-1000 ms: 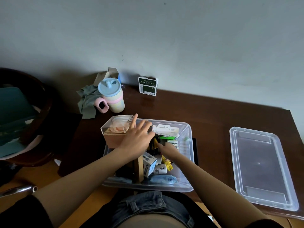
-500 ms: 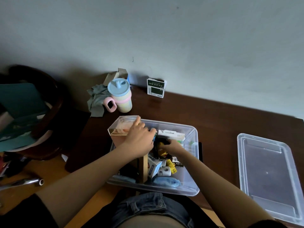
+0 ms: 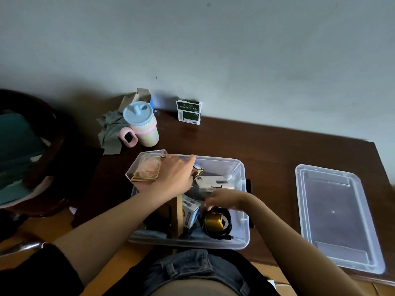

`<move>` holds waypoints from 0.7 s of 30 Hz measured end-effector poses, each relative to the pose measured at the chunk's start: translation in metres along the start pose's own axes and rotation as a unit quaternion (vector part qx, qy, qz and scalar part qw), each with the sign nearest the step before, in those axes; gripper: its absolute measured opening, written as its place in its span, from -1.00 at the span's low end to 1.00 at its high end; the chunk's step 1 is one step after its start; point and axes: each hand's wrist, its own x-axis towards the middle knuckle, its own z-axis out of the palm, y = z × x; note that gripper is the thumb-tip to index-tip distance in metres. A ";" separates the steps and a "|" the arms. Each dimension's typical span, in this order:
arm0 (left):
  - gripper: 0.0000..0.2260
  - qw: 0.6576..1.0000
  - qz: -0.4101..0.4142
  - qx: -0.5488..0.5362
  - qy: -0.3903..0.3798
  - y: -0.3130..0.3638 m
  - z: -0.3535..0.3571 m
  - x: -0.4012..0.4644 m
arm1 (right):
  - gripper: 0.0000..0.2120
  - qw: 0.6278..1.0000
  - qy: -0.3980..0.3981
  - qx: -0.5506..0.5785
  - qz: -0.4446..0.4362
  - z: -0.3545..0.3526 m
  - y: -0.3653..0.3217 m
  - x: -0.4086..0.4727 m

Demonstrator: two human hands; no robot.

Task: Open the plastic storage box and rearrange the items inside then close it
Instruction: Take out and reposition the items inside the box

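1. The left hand (image 3: 173, 178) lies over the far-left part of the clear plastic storage box (image 3: 239, 242), fingers nearly straight and held together, resting against a clear-lidded case (image 3: 147, 167) and reaching toward a small carton (image 3: 197, 170); it looks to be steadying or nudging items, not gripping.
2. The right hand (image 3: 224, 198) hovers mid-box, fingers curled downward just above a yellow item ringed by black cable (image 3: 215, 223). Whether it pinches anything I cannot tell.
3. The box sits at the table's (image 3: 267, 150) near edge, likely for easy reach.
4. Its lid (image 3: 335, 216) lies well apart to the right, leaving the box open.
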 end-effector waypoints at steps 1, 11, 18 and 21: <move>-0.64 1.000 0.000 -0.024 0.016 -0.001 -0.002 -0.002 | -0.73 0.997 0.010 0.070 0.015 -0.001 0.000 0.003; -0.71 0.977 -0.030 -0.209 0.034 -0.008 -0.007 -0.011 | -0.75 0.936 0.336 -0.103 0.000 0.016 0.000 0.036; -0.77 0.938 -0.053 -0.302 0.164 -0.016 -0.019 -0.016 | -0.53 0.937 0.333 -0.094 -0.058 0.011 0.011 0.044; -0.79 0.915 -0.088 -0.334 0.209 -0.027 -0.027 -0.016 | -0.60 0.945 0.297 -0.119 -0.071 0.007 0.002 0.054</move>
